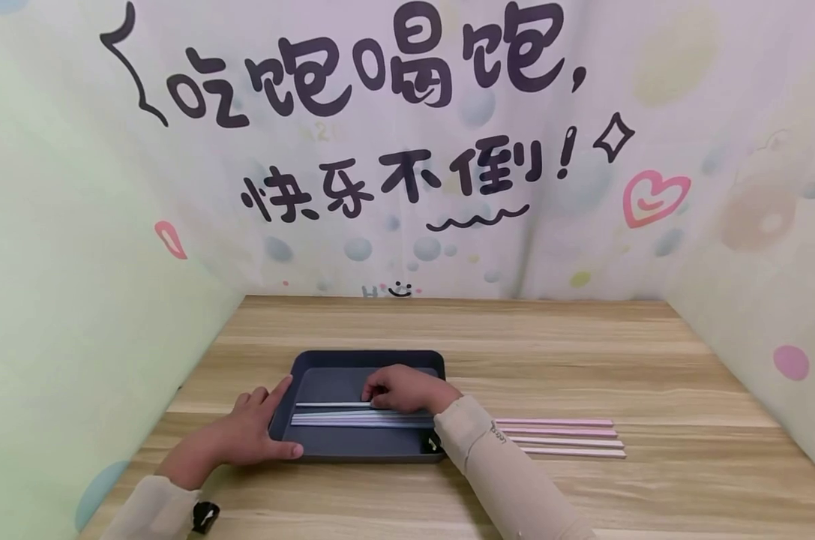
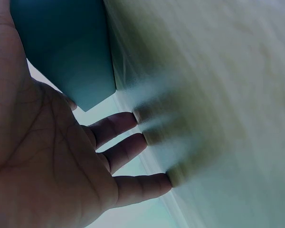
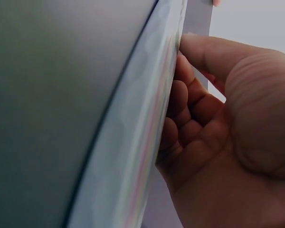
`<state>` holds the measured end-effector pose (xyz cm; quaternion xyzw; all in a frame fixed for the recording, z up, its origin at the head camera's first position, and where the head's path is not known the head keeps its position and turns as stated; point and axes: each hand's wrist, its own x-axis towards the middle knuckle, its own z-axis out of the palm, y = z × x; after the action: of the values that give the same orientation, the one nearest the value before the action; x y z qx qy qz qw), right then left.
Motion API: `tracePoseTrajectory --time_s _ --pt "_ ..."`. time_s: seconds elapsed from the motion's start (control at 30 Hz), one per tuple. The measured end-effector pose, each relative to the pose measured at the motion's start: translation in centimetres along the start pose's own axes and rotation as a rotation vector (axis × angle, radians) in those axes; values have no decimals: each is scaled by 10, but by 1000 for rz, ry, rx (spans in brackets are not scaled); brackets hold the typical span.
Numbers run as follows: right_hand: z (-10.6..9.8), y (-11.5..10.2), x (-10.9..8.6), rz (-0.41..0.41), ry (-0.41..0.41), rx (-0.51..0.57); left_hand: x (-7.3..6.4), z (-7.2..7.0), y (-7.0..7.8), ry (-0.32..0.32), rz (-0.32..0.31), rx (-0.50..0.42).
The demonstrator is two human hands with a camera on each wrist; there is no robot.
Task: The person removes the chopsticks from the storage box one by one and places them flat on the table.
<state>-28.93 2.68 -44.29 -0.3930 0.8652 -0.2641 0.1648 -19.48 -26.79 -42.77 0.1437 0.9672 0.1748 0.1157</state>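
- Head view: my left hand (image 1: pixel 255 431) has its fingers straight and spread, touching the tray's left side, thumb near the front corner. A light, steady push there should stop the tray sliding.
- My right hand (image 1: pixel 407 388) has curled fingers and seems to pinch a white stick (image 1: pixel 329 405). The right wrist view is too blurred to make out the fingertip contact. I would hold it lightly and keep it level, so neither end tips up.
- That stick lies within the tray (image 1: pixel 340 441), behind the other pale sticks (image 1: pixel 353 423) and almost parallel to them. I would line up the left ends and ease it down, without brushing its neighbours askew.
- Right of the tray, pink and white sticks (image 1: pixel 569 432) lie side by side on the table (image 1: pixel 582 360). My right sleeve (image 1: pixel 515 472) hides their left ends; I would lift that forearm slightly so it doesn't drag them.
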Motion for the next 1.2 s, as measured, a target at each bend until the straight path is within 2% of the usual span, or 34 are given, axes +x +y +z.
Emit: tracePoseTrajectory --time_s 0.9,1.2 --pt "1 1 3 6 17 -9 1 0 -1 2 1 15" --pt "0 -1 2 -18 22 -33 0 -1 -1 -3 4 5"
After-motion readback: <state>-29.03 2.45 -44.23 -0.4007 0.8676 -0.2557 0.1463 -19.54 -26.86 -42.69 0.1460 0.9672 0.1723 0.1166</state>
